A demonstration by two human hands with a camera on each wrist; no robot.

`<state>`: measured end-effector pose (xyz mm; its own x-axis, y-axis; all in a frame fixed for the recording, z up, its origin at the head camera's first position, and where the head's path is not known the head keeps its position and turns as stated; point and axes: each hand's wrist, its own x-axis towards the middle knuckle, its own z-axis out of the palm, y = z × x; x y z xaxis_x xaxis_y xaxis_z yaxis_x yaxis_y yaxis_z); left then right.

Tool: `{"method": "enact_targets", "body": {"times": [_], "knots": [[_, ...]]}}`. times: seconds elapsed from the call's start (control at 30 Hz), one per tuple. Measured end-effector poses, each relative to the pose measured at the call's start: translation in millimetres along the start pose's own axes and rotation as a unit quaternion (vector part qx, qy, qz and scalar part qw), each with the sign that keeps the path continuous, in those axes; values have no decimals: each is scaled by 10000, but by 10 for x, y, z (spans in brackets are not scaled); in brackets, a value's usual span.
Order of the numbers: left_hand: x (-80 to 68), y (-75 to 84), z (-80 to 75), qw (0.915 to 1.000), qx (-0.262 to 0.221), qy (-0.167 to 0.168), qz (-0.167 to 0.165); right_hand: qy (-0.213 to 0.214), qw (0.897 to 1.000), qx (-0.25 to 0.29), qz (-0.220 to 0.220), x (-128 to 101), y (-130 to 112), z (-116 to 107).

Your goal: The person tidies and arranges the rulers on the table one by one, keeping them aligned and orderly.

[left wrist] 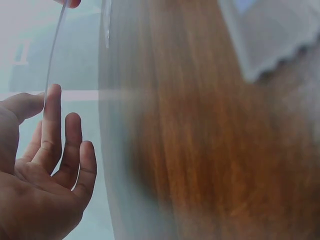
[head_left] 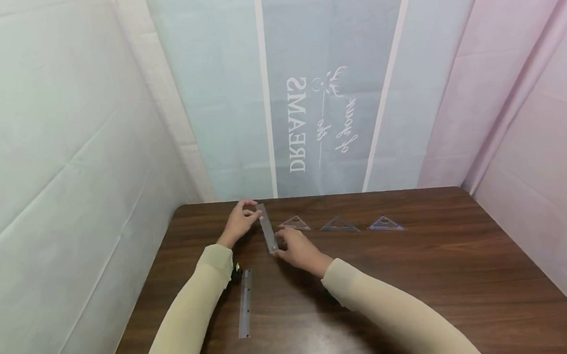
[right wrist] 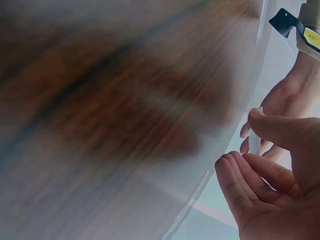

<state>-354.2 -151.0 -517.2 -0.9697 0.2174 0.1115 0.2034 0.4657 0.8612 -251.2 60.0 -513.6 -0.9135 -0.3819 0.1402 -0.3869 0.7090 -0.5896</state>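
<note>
A clear, straight ruler (head_left: 267, 230) is held up between both hands over the far left part of the table. My left hand (head_left: 239, 221) pinches its far end between thumb and index finger. In the left wrist view the ruler (left wrist: 51, 65) appears edge-on as a thin line, and the other left fingers (left wrist: 73, 132) are spread away from it. The near end is pinched by the thumb and fingers of my right hand (head_left: 298, 248). From the right wrist, the ruler (right wrist: 254, 143) shows as a short strip below the thumb, with the left hand (right wrist: 290, 95) behind it.
A second clear ruler (head_left: 245, 306) lies on the brown wooden table (head_left: 428, 300), near the left forearm. Three clear triangular set squares stand in a row to the right: one pinkish set square (head_left: 303, 227), a greyish set square (head_left: 341, 230) and a bluish set square (head_left: 385, 226).
</note>
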Motion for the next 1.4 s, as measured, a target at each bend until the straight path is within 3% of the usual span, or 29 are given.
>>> {"method": "enact_targets", "body": {"times": [0.57,0.93,1.4], "knots": [[-220,79,44,9978,-178,-413,480,-67,9995,126,-270,-307,34,-121],[-370,97,-38,9875,26,-1224,991,-140,9988,182,-432,-496,-13,-221],[-573,177,26,9799,286,-1564,1208,-196,9986,121,-486,-775,-6,-264]]}}
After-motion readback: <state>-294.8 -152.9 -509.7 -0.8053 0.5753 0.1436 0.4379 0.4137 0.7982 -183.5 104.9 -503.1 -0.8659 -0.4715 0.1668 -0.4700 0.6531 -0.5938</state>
